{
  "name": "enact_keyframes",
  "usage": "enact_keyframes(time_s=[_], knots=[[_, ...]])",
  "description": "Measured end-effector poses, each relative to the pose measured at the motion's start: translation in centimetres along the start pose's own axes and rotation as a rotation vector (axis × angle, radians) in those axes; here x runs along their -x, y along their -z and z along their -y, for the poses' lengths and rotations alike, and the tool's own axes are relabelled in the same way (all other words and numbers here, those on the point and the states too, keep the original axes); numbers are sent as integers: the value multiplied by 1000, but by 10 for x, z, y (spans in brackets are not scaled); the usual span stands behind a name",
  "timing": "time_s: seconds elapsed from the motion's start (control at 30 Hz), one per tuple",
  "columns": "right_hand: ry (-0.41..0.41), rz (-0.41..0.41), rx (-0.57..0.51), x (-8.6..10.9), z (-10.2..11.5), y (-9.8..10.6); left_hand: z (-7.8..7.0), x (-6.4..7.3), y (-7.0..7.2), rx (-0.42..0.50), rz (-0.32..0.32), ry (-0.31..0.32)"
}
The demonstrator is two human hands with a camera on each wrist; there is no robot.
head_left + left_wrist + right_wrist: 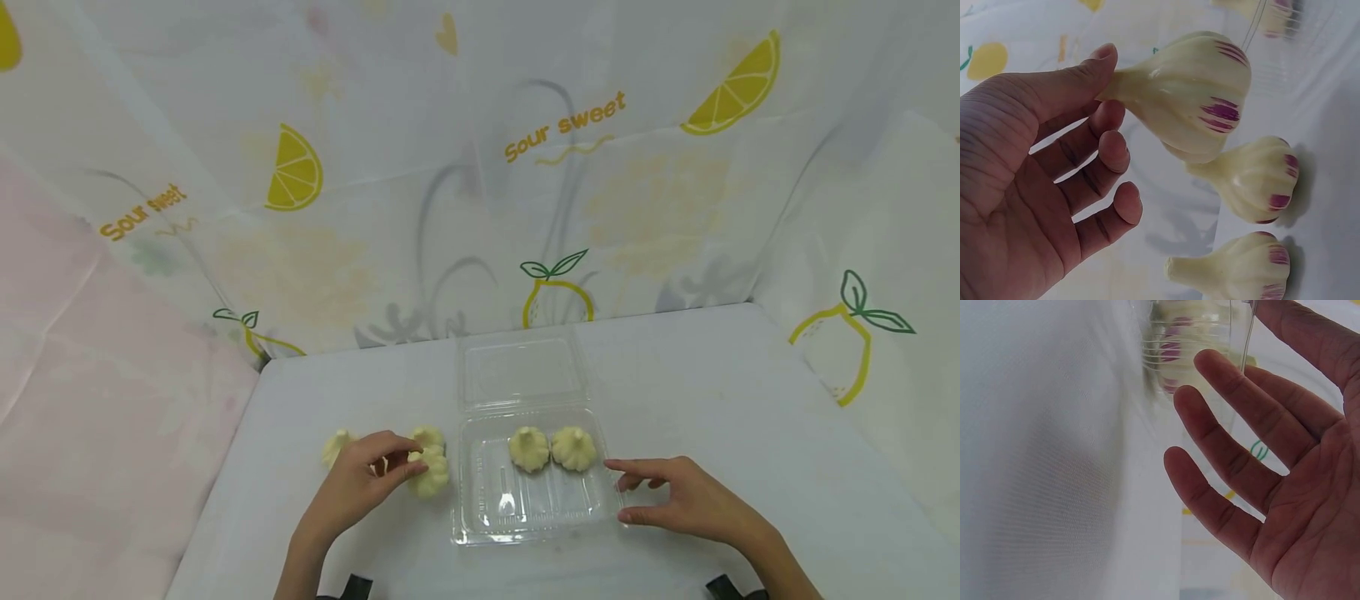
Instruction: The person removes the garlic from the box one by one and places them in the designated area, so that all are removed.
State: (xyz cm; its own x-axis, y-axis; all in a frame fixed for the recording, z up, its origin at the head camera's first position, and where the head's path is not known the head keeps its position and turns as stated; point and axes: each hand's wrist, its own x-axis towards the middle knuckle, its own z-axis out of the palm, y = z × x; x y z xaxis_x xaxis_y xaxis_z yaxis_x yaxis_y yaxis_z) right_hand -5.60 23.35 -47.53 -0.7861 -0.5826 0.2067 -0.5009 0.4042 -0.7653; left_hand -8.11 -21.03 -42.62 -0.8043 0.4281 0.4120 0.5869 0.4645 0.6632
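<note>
"One pale bulb [337, 447] leftmost?"

"Yes, left of the left hand [352, 482], whose thumb and forefinger pinch the held garlic bulb [431, 477] by its stem."

"Pointing how?"

"Stem up, base down, long axis near upright, just left of the clear container [491, 496]. Another bulb [427, 435] sits on its far side."

"Inside?"

"Two bulbs [529, 450], towards the far wall, stems up; lid [522, 372] open, far side."

"Right hand [678, 500]?"

"Beside the right rim, fingers loosely extended, grasping nothing."
</note>
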Motion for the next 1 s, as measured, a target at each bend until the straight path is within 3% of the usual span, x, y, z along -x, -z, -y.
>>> enact_keyframes(time_s=[0.37,1.0], knots=[[-18,10,-10,0,1,1,10,9,3,-3,70,9],[-22,11,0,0,1,0,22,18,0,-59,97,7]])
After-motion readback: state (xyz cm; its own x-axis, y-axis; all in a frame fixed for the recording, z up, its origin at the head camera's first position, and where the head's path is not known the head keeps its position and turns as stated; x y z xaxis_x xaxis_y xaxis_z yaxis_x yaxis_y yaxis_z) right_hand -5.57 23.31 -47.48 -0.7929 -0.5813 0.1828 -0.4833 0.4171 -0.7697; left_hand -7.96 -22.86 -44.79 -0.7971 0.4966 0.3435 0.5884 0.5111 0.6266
